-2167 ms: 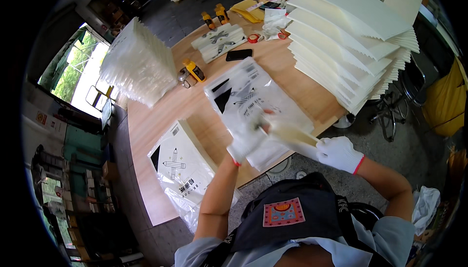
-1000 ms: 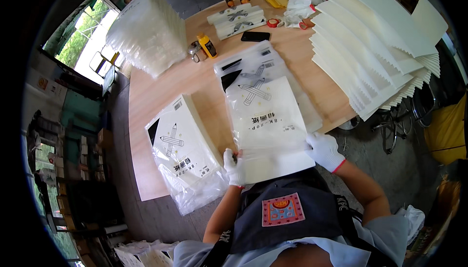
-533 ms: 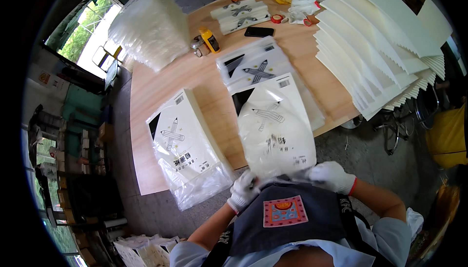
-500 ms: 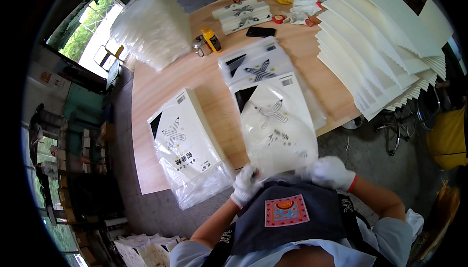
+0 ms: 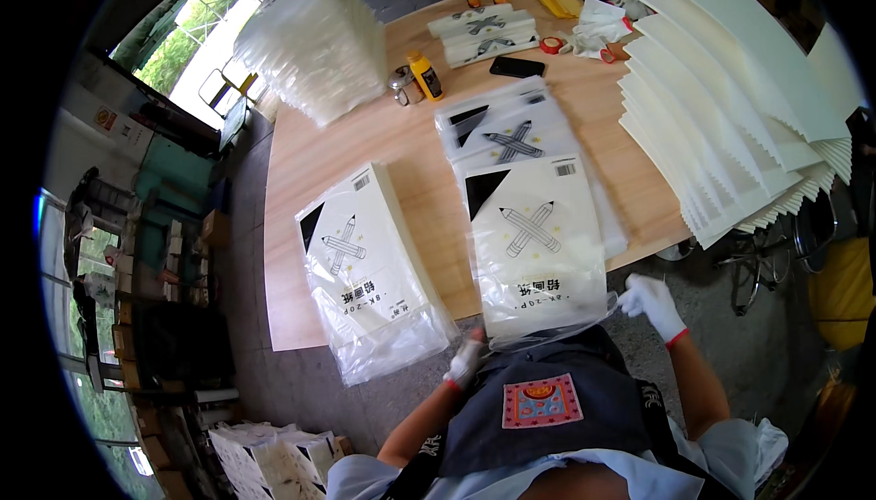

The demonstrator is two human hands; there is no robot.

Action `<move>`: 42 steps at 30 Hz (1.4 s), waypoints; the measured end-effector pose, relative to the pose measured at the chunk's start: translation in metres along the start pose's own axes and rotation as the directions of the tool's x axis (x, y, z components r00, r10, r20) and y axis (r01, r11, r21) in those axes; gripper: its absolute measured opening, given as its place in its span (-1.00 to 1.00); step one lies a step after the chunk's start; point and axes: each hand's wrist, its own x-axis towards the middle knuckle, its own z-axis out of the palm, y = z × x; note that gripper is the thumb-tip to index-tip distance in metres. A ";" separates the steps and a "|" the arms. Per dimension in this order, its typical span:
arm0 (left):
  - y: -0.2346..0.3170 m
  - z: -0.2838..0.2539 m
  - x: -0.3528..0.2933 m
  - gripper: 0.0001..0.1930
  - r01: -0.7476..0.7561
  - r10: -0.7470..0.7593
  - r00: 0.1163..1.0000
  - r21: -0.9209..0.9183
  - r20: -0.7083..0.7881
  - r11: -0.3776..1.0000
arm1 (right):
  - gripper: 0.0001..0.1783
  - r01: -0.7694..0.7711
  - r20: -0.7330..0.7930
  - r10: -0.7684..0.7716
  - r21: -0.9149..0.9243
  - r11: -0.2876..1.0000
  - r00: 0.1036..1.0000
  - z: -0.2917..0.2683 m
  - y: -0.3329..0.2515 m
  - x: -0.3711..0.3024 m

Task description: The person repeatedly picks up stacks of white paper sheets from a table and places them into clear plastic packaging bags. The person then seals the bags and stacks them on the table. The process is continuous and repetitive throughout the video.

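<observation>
A clear plastic bag [image 5: 547,325] lies at the near table edge with a stack of drawing paper [image 5: 531,258] inside; crossed pencils and a black corner mark its cover. The bag's loose mouth hangs toward my apron. My left hand [image 5: 466,360], in a white glove with a fingertip bare, is at the mouth's left corner; its fingers are blurred, so its grip is unclear. Just off the right corner is my gloved right hand [image 5: 651,306], fingers apart and nothing visible in them. Beneath the filled bag, flat printed bags [image 5: 513,138] extend farther back.
Another bagged paper pack [image 5: 370,267] lies to the left. A tall pile of clear-wrapped packs [image 5: 315,44] stands far left, fanned white sheets [image 5: 712,135] on the right. A juice bottle [image 5: 425,78], glass jar [image 5: 402,87], phone [image 5: 517,67] and tape roll [image 5: 551,46] are toward the back.
The bag's puffed film has flattened over the paper, and its print shows clearly. My right hand has moved right, off the bag's mouth; my left has dropped slightly. The whole view has shifted.
</observation>
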 end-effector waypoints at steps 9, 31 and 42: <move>0.140 0.034 -0.070 -0.83 -0.392 0.385 0.919 0.341 0.092 0.854 | -0.63 -0.621 0.741 0.197 0.353 0.700 0.642 0.066 0.075 0.043; 0.121 -0.155 -0.067 -0.61 0.105 0.916 0.054 0.915 -0.397 0.391 | -0.67 0.100 0.800 0.120 -0.219 0.971 0.588 0.279 -0.041 0.026; 0.169 0.133 0.066 -0.70 -0.691 0.613 0.554 0.722 0.563 -0.038 | -0.79 -0.029 0.435 0.081 -0.126 0.992 0.897 0.148 0.016 0.015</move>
